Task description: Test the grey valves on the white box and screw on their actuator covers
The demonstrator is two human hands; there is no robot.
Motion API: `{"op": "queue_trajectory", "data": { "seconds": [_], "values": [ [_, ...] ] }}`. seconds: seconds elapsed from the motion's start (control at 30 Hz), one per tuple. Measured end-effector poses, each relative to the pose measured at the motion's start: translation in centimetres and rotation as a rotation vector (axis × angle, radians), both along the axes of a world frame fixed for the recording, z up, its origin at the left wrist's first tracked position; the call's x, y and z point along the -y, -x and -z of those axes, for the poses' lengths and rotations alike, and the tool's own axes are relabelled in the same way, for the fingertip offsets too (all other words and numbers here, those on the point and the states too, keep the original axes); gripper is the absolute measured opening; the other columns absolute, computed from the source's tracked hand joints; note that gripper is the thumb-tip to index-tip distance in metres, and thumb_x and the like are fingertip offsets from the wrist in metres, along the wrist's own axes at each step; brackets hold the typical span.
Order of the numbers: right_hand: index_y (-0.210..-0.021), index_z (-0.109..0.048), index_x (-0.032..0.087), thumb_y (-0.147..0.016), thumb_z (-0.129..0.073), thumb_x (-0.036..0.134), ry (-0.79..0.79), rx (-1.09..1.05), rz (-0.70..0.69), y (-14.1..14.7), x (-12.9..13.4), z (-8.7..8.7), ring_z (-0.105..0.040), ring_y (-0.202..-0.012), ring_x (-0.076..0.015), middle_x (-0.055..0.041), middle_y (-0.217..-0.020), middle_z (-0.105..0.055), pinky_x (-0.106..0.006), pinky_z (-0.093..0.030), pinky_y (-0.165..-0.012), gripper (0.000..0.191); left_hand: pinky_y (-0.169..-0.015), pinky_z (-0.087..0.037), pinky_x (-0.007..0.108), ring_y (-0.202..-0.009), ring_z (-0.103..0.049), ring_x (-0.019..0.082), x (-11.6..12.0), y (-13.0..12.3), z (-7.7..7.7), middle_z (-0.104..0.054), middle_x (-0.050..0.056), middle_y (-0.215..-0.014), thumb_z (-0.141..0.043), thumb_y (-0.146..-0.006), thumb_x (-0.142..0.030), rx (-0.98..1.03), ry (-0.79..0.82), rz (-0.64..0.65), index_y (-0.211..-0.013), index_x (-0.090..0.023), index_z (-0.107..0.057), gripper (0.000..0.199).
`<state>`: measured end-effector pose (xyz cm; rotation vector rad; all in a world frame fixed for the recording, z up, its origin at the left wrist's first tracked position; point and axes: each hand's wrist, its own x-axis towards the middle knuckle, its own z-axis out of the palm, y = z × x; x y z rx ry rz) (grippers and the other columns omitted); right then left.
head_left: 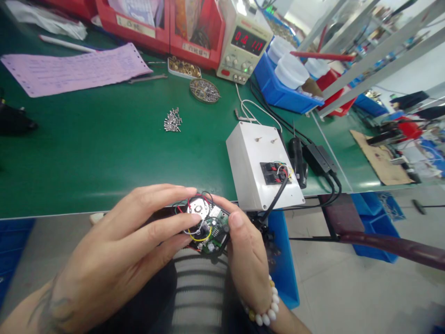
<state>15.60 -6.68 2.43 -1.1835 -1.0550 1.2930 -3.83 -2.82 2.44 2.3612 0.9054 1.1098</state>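
Above my lap, in front of the table's near edge, is a small black housing with a green circuit board (217, 229) and a round silver motor-like part (198, 208). Red, yellow, white and black wires loop over the board. My right hand (246, 253) grips the housing's right side, thumb on the rim. From the left, my left hand (128, 241) reaches over and holds the other side, one fingertip touching the silver part; its thumb is hidden. A white box (248, 162) with two toggle switches and black-and-red wire terminals stands just beyond my right hand.
Loose screws (173, 120) lie on the green table (114, 148), near a round dish of small metal parts (205, 90). Behind stand red bins (139, 35), a power supply (243, 44) with lit digits and a blue bin (281, 88). Black cables (327, 185) run at right.
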Motion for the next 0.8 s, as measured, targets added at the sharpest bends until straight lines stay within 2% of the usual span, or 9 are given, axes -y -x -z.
{"op": "queue_trajectory", "data": {
  "seconds": [0.13, 0.27, 0.37, 0.53, 0.8],
  "values": [
    [-0.121, -0.075, 0.034, -0.111, -0.049, 0.041, -0.020, 0.043, -0.029, -0.2, -0.2, -0.3, -0.066, -0.116, -0.0121, 0.0062, -0.122, -0.074, -0.022, -0.050, -0.104, 0.029, -0.110, -0.049, 0.028, -0.125, -0.061, 0.018, -0.2, -0.1, -0.2, -0.071, 0.005, -0.125, -0.061, -0.095, -0.006, 0.004, -0.077, 0.028, -0.112, -0.019, -0.066, 0.022],
    [-0.118, -0.076, 0.034, -0.112, -0.049, 0.038, -0.034, 0.076, -0.052, -0.4, -0.3, -0.7, -0.068, -0.111, -0.0088, 0.0078, -0.117, -0.075, -0.017, -0.051, -0.099, 0.029, -0.099, -0.051, 0.021, -0.105, -0.066, 0.012, 0.3, -0.5, -0.2, -0.070, 0.004, -0.116, -0.061, -0.095, -0.004, 0.039, -0.003, -0.066, -0.103, -0.017, -0.063, 0.016],
    [-0.117, -0.077, 0.032, -0.112, -0.048, 0.037, -0.035, 0.087, -0.052, -0.4, -0.2, -0.9, -0.069, -0.109, -0.0100, 0.0064, -0.115, -0.076, -0.018, -0.052, -0.097, 0.030, -0.093, -0.051, 0.018, -0.098, -0.067, 0.009, 0.5, -0.9, -0.2, -0.070, 0.001, -0.111, -0.060, -0.096, -0.005, 0.069, 0.033, -0.132, -0.100, -0.019, -0.062, 0.015],
    [-0.116, -0.078, 0.027, -0.111, -0.048, 0.038, -0.020, 0.109, -0.027, -0.2, -0.1, -1.0, -0.071, -0.107, -0.0159, 0.0014, -0.114, -0.077, -0.025, -0.055, -0.095, 0.032, -0.088, -0.053, 0.020, -0.097, -0.065, 0.011, 0.4, -1.3, -0.2, -0.068, 0.001, -0.109, -0.054, -0.099, -0.009, 0.075, 0.078, -0.107, -0.101, -0.021, -0.060, 0.014],
    [-0.117, -0.077, 0.033, -0.112, -0.048, 0.039, -0.002, 0.058, -0.033, -0.4, 0.0, -0.9, -0.069, -0.107, -0.0120, 0.0060, -0.114, -0.076, -0.021, -0.053, -0.095, 0.030, -0.091, -0.052, 0.020, -0.102, -0.065, 0.011, 0.2, -1.2, 0.0, -0.067, 0.001, -0.111, -0.057, -0.097, -0.004, 0.103, 0.087, -0.069, -0.104, -0.019, -0.062, 0.017]
  ]
}}
